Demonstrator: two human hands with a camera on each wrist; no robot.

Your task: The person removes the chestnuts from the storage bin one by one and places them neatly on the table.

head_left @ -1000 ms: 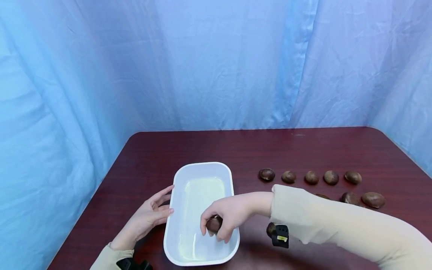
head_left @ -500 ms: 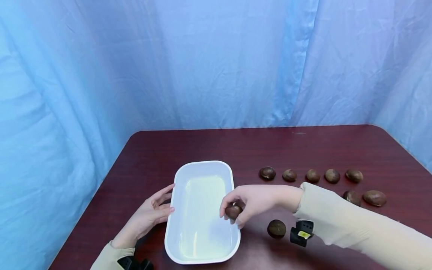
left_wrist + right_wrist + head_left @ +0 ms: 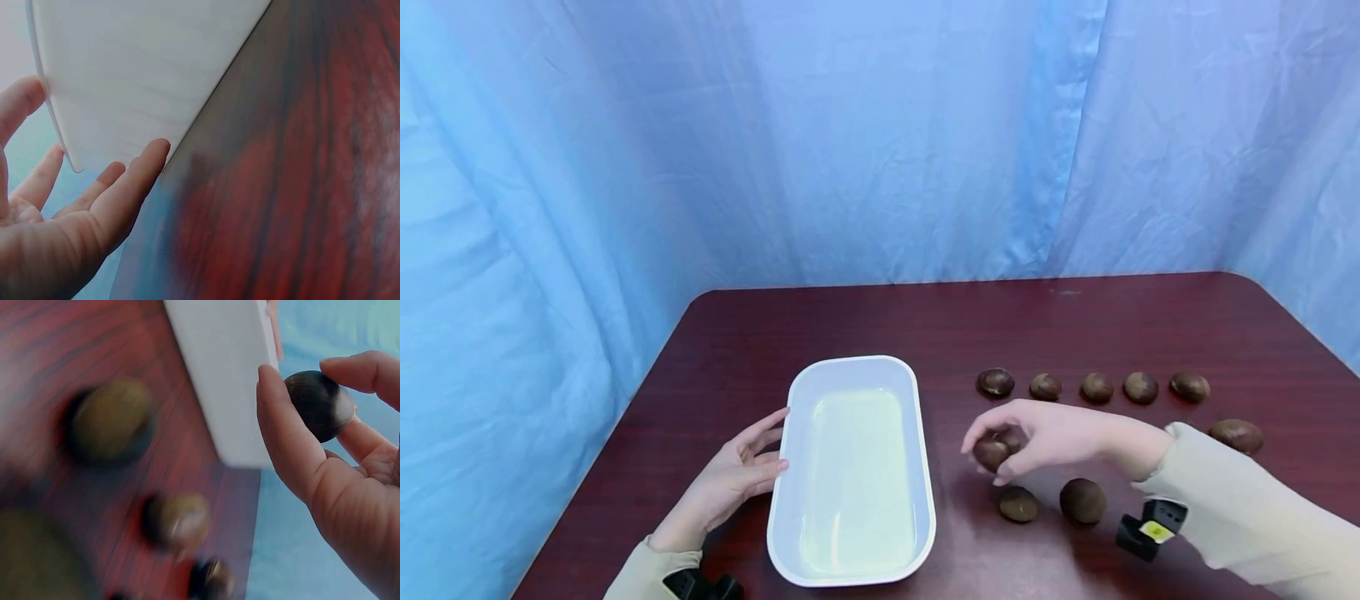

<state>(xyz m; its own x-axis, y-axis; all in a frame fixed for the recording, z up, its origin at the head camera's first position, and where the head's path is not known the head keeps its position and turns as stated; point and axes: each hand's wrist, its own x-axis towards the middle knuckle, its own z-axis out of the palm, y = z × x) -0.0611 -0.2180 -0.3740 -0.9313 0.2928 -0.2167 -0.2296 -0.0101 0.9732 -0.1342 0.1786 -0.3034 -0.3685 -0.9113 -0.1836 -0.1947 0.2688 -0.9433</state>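
Observation:
My left hand [image 3: 727,482] rests against the left side of a white rectangular tray [image 3: 857,479], fingers loosely spread. In the left wrist view, fingertips touch the tray's rim and the thumb lies along its outer wall [image 3: 137,87]. To the right of the tray, my right hand [image 3: 1056,437] holds a round brown chestnut-like nut [image 3: 990,455] between thumb and fingers, raised over the table. The right wrist view shows this dark glossy nut [image 3: 315,403] with a pale patch. Another brown nut [image 3: 1013,437] partly shows behind it. The tray's inside shows only its bare white bottom.
Nearest my right hand on the dark red table [image 3: 865,321] lie two nuts, a smaller one [image 3: 1018,504] and a larger one [image 3: 1083,501]. A row of several nuts [image 3: 1097,387] runs behind, and one [image 3: 1236,435] lies by the right sleeve. Blue curtains [image 3: 887,142] surround the table.
My right hand has moved right, from over the tray to over the table beside it, still holding the nut. Two nuts in front came into view. My left hand stays at the tray.

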